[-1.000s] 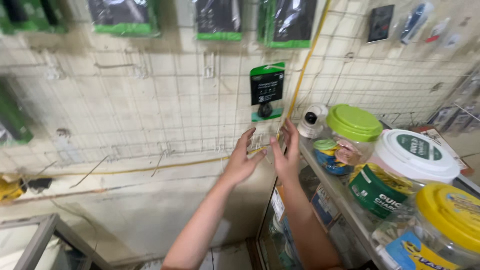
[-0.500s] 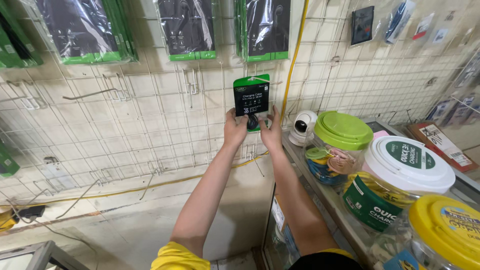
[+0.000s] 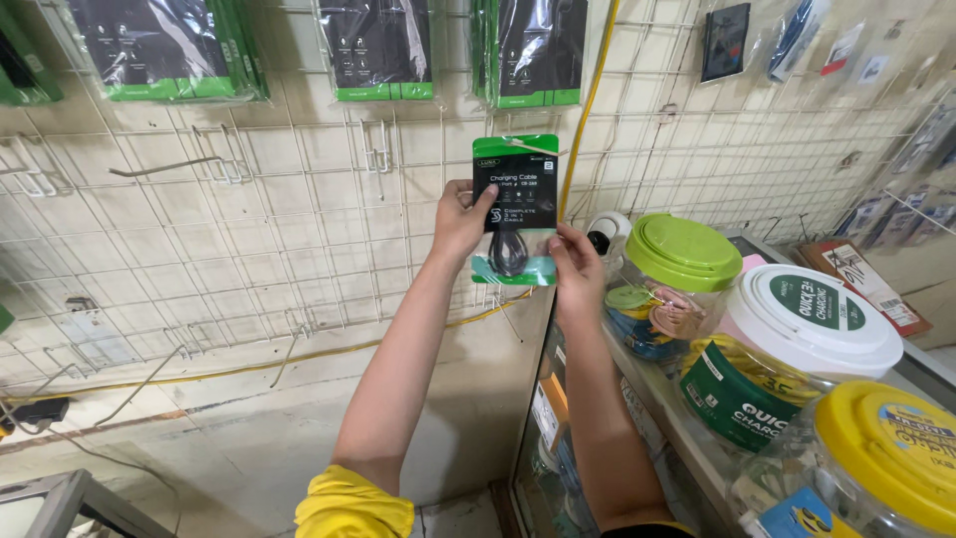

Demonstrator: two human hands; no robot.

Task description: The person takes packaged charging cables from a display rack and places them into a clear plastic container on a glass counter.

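While raised against wire grid wall (image 3: 299, 249), left hand (image 3: 460, 221) pinching cable package (image 3: 515, 211) at side edge, right hand (image 3: 578, 267) pinching lower corner; green-lidded jar (image 3: 672, 289) just beside.

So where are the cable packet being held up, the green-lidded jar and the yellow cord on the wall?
cable packet (image 3: 515, 189), head view, on its black printed front.
green-lidded jar (image 3: 683, 249), head view, on top of its lid.
yellow cord (image 3: 583, 110), head view, on its upright run beside the packet.

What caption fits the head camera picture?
Both hands, left hand and right hand, hold a green-and-black cable packet against a wire grid wall.
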